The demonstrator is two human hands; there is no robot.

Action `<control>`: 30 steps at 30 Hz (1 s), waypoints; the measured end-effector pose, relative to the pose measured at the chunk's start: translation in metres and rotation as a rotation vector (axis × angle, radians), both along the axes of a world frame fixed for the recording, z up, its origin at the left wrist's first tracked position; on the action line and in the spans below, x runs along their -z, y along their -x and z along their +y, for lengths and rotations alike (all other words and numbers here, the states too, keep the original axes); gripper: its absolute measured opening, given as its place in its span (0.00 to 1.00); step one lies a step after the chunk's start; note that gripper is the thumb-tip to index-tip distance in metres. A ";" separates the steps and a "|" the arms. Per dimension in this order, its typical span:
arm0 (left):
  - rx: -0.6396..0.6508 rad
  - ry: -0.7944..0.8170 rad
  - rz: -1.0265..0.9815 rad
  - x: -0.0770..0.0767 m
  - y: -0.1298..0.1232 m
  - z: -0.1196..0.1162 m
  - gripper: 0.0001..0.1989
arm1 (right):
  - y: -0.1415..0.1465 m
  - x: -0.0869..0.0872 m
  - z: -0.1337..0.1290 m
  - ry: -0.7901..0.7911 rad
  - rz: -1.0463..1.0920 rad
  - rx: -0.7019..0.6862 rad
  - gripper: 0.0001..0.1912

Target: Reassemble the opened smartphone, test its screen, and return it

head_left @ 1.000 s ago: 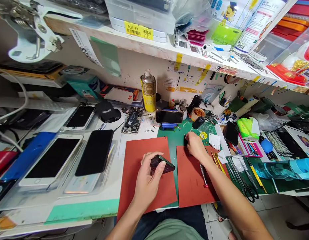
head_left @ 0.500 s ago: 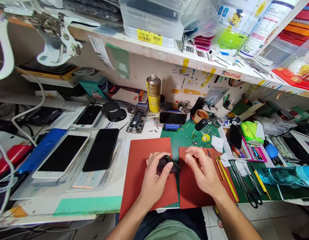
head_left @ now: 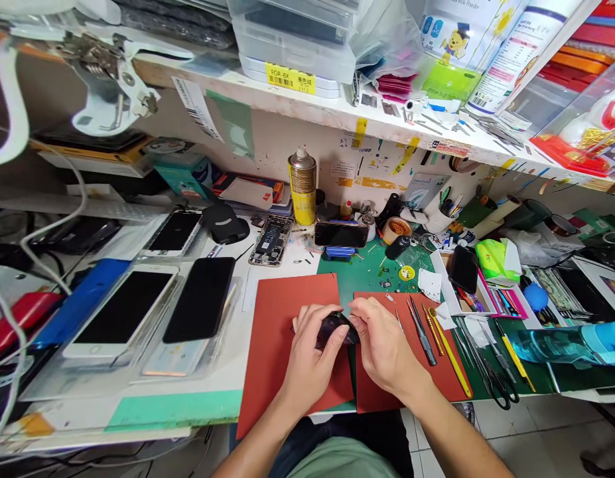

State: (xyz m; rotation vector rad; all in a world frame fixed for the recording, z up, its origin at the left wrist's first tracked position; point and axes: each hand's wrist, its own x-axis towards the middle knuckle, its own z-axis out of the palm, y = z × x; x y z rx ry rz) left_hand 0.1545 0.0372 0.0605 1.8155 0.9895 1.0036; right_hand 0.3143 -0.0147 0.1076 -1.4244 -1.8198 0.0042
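Observation:
My left hand [head_left: 310,342] is wrapped round a black phone [head_left: 332,328], holding it over the left red-brown mat [head_left: 272,372]. Its glossy dark surface shows between thumb and fingers; the rest is covered. My right hand [head_left: 381,338] is at the phone's right edge, with thumb and forefinger pinched together there. Whatever lies between those fingertips is too small or hidden to make out. To the right of this hand, a dark screwdriver [head_left: 422,332], a gold-coloured tool [head_left: 434,333] and a yellow-handled brush [head_left: 451,348] lie on the right red-brown mat [head_left: 387,392].
A phone [head_left: 341,234] leans on a blue stand behind my hands. An opened phone [head_left: 271,240] lies near a yellow spray can [head_left: 303,189]. More phones [head_left: 200,299] rest at left. Scissors [head_left: 501,388] and a blue bottle [head_left: 550,345] lie at right. A loaded shelf [head_left: 307,106] overhangs the bench.
My right hand has moved left and its fingertips now meet the phone's right edge, uncovering the screwdriver. My left hand keeps its hold. The view has shifted slightly.

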 end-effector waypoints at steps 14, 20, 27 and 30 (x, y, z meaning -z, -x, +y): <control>0.006 -0.042 -0.029 -0.001 -0.001 0.000 0.08 | 0.005 -0.001 0.000 -0.132 -0.245 0.015 0.16; -0.005 -0.054 -0.043 0.003 0.001 0.001 0.11 | 0.014 0.001 -0.004 -0.209 -0.390 0.077 0.23; -0.024 -0.027 -0.086 0.015 0.007 0.007 0.11 | 0.033 0.005 -0.005 -0.214 -0.400 0.126 0.31; -0.032 0.020 -0.125 0.018 0.007 0.010 0.13 | 0.034 0.002 -0.006 -0.160 -0.302 0.100 0.35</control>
